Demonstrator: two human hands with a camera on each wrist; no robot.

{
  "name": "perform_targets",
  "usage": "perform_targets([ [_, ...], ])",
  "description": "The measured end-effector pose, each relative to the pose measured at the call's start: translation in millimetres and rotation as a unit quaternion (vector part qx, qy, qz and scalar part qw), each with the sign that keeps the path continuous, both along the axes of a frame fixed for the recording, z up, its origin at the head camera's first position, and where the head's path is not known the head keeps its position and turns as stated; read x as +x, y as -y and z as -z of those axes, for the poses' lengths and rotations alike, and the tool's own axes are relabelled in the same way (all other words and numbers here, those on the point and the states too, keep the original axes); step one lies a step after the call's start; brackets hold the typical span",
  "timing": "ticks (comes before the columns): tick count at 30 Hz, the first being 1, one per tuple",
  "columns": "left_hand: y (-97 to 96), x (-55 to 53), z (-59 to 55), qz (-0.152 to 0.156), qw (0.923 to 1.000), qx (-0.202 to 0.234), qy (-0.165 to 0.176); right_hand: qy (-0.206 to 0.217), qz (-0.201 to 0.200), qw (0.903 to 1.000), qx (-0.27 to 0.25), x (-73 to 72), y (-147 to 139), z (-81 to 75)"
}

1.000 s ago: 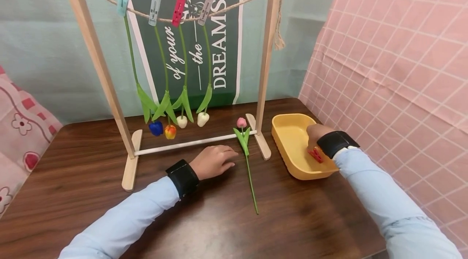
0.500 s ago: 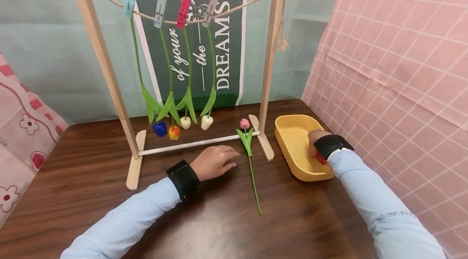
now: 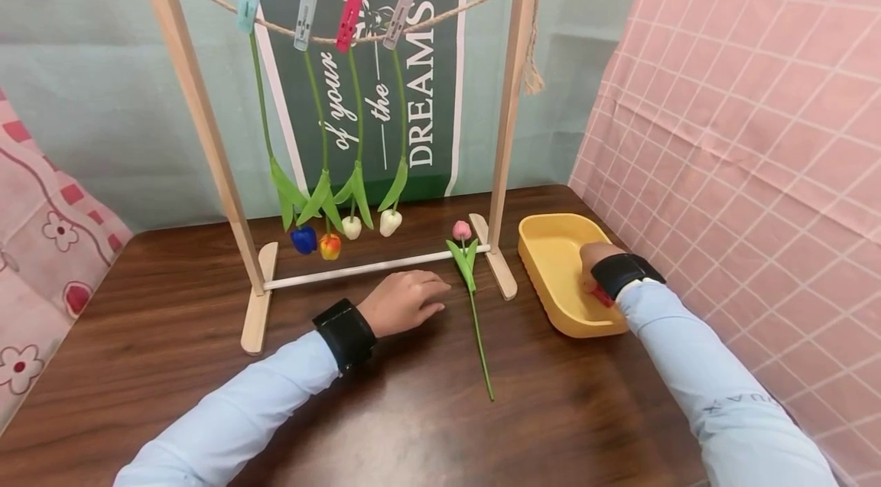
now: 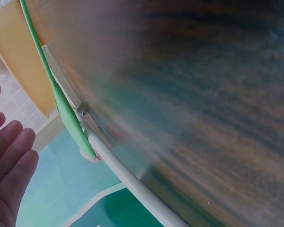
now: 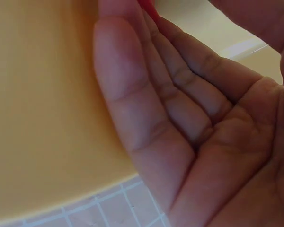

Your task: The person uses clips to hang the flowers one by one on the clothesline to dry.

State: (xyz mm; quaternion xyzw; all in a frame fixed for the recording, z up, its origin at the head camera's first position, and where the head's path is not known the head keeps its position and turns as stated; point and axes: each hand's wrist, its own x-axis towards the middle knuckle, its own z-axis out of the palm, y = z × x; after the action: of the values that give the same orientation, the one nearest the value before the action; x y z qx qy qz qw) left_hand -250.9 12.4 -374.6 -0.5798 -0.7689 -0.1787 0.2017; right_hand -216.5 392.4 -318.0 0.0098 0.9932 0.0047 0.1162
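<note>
My left hand (image 3: 404, 302) lies over the brown table, its fingers loosely extended and holding nothing. Just right of its fingertips is a pink tulip (image 3: 465, 265), stem toward me. In the left wrist view, the left fingers (image 4: 14, 156) are apart from the tulip's green leaf (image 4: 68, 118). My right hand (image 3: 597, 261) reaches down into a yellow basin (image 3: 540, 273). Part of a red clothespin (image 3: 603, 296) shows under it. The right wrist view has bent fingers (image 5: 123, 61) with a bit of red at the tips; I cannot tell whether they grip it.
A wooden rack (image 3: 512, 105) with a rope (image 3: 468, 7) stands at the back. Several clothespins hold hanging tulips on it: blue (image 3: 303, 239), orange (image 3: 330, 246), and two white. A white bar (image 3: 365, 268) joins its feet. Pink checked cloth (image 3: 729, 166) borders the right side.
My right hand has settled lower in the basin, covering more of the red clothespin. The left hand stays in place. The whole view has shifted slightly.
</note>
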Motion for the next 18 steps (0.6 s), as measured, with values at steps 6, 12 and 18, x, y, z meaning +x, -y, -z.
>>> perform_targets([
  [6, 0.5, 0.3, -4.1, -0.003, 1.0000, 0.003, -0.001, 0.018, 0.023, 0.9994, -0.019, -4.5, -7.8, 5.0],
  [12, 3.0, 1.4, -6.1, -0.006, 1.0000, 0.002, 0.004, 0.024, 0.046, 0.9975, -0.049, -5.7, -11.1, 3.4],
  [18, 7.3, 2.1, -7.2, -0.013, 0.9999, -0.002, 0.008, 0.006, 0.039, 0.9976, -0.056, -3.2, -5.8, -8.0],
])
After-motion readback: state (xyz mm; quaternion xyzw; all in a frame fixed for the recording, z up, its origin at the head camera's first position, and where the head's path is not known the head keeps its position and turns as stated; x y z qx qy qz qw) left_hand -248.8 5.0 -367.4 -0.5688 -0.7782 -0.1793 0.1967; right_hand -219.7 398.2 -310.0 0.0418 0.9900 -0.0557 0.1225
